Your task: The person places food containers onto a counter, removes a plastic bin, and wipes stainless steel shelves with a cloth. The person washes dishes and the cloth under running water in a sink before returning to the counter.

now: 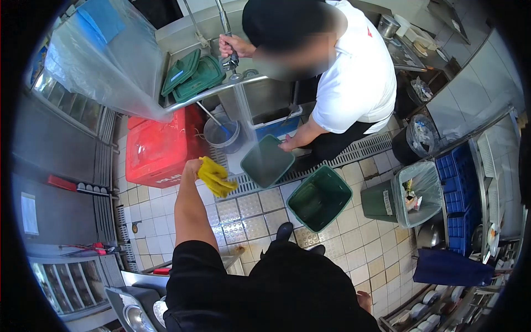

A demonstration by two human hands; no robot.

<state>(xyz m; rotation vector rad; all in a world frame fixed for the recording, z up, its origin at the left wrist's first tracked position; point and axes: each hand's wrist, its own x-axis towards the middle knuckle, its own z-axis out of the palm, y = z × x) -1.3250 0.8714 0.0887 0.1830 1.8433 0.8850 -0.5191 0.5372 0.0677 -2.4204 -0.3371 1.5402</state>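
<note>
My left hand (194,166) reaches forward and grips a yellow cloth (217,176) that hangs down beside the red box (157,146). Low at my right side, my right hand (364,300) shows only in part, its fingers apart and nothing in them. Across from me a co-worker (357,72) holds a sprayer (230,55) in one hand and tilts a green bin (267,161) with the other, as water sprays down toward it. Another green bin (319,199) stands empty and upright on the tiles, in front of my feet.
Green lids (199,80) lie on the sink. A clear bucket (222,134) with a stick in it stands by the red box. At the right are a lined waste bin (420,193), a black bin (421,135) and blue crates (462,188). A drain grate (359,148) crosses the floor.
</note>
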